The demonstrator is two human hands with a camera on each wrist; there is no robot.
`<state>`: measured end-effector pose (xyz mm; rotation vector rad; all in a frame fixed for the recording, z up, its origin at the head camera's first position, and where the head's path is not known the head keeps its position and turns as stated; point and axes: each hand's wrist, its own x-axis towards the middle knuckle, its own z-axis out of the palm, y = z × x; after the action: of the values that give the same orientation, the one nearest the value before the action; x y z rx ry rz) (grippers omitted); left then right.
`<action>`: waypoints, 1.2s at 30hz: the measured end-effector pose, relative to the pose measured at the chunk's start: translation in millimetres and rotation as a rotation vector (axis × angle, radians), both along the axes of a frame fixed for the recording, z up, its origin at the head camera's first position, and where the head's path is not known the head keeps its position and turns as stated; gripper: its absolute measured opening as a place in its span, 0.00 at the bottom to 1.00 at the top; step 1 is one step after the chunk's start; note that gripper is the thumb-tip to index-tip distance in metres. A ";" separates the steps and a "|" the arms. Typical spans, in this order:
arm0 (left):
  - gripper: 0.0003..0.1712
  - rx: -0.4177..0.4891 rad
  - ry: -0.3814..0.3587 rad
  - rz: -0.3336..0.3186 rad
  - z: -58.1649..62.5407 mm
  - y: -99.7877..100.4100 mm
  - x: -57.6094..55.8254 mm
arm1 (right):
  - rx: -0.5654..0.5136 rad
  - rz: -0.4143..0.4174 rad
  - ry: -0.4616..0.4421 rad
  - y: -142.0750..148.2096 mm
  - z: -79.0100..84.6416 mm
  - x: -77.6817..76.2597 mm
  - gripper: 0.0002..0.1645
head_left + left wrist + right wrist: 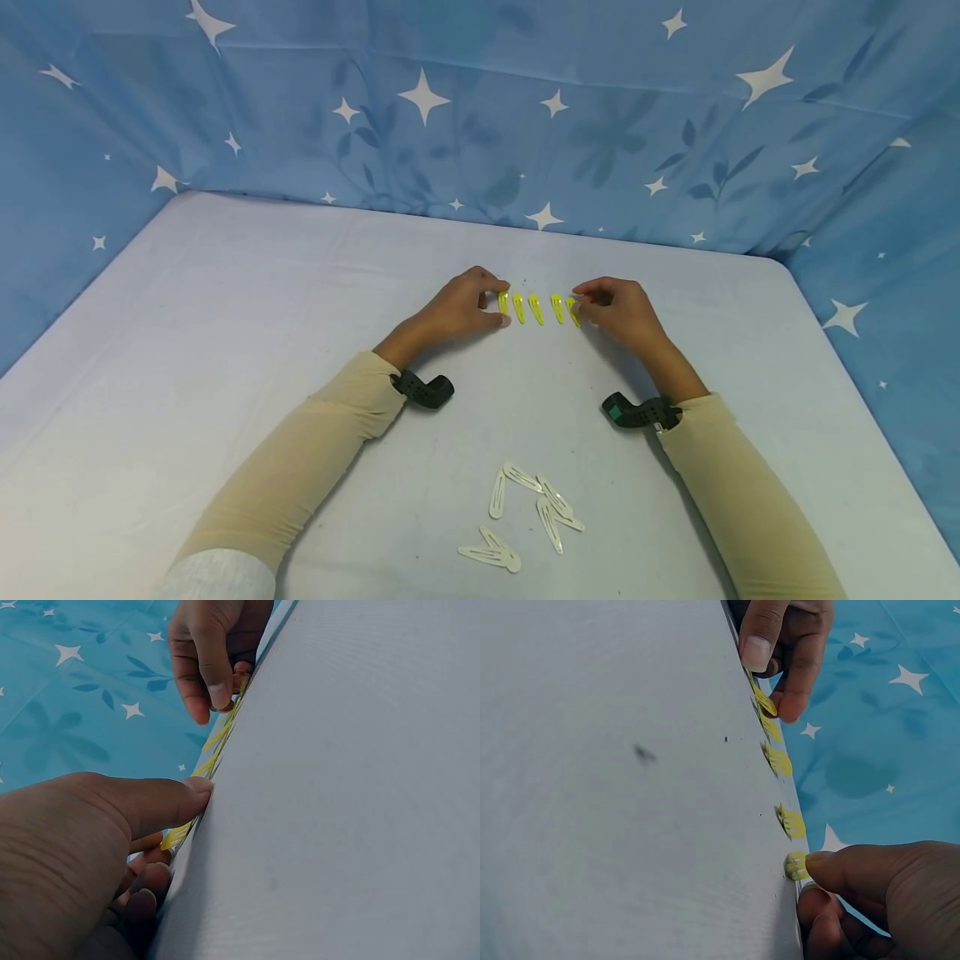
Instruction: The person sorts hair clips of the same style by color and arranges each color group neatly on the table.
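Note:
Several yellow snap hair clips (536,309) lie in a row across the far part of the white table, narrow ends toward the person. At the row's left end, the left hand (463,307) pinches the leftmost yellow hair clip (503,302) lengthwise, forefinger at its far end and thumb at the near end. The right hand (621,312) holds the rightmost yellow hair clip (796,865) between thumb and fingers, which partly cover it. Between the hands, the other clips lie untouched, with a wider gap right of the middle one.
Nearer the person, several cream-white snap hair clips (497,493) lie loosely scattered on the white table (337,275), some overlapping. A blue curtain with white stars (480,125) hangs behind and beside the table. Each wrist wears a black camera band (423,390).

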<state>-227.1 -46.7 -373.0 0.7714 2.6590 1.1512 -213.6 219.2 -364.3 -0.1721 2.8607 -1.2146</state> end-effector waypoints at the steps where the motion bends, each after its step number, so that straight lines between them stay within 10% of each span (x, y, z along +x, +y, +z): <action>1: 0.32 -0.003 -0.001 0.001 0.6 0.1 0.3 | -0.001 0.001 -0.004 0.2 0.7 0.2 0.14; 28: 0.43 0.036 -0.074 -0.004 1.7 -5.1 3.0 | -0.043 0.022 -0.008 18.6 14.7 23.5 0.17; 36: 0.41 0.075 -0.094 -0.035 15.4 -17.1 21.8 | -0.056 0.103 0.052 21.4 30.6 50.3 0.16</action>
<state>-205.3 -63.8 -357.7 0.7532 2.5296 1.2527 -163.3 240.6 -333.8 -0.3528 2.8228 -1.2891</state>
